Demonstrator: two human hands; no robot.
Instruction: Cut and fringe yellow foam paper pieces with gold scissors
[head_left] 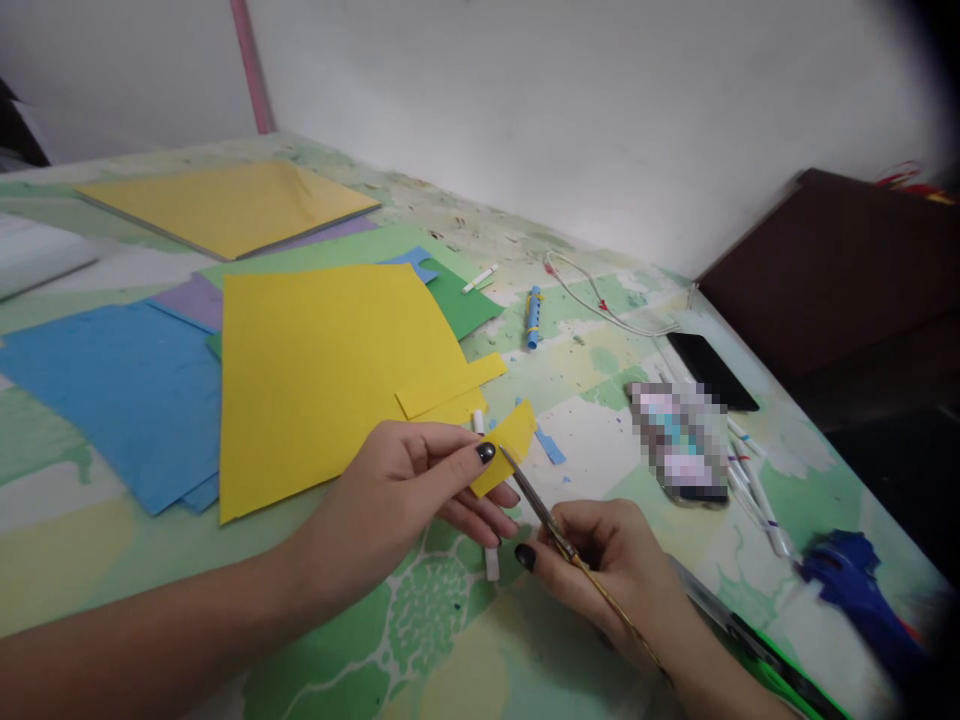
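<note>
Between the thumb and fingers of my left hand (420, 480) is a small piece of yellow paper (517, 430). My right hand (622, 570) grips a pair of scissors (559, 535) with gold-coloured handles. The blade tips touch or nearly touch the yellow piece close to my left thumb; whether they are cutting into it I cannot tell. Beneath my left hand a white marker (492, 562) lies partly hidden. Small blue paper scraps (553, 447) rest just behind the held piece. A large yellow sheet (330, 370) and a yellow strip (454, 385) lie beyond my left hand.
Blue sheets (112, 390) spread at the left, and a yellow pad (232, 205) sits farther back. A rolled blue paper tube (533, 318) stands out mid-table. On the right are a phone (675, 440), a black flat object (712, 370), several markers (757, 500), a green-handled cutter (772, 650) and a blue tool (847, 570).
</note>
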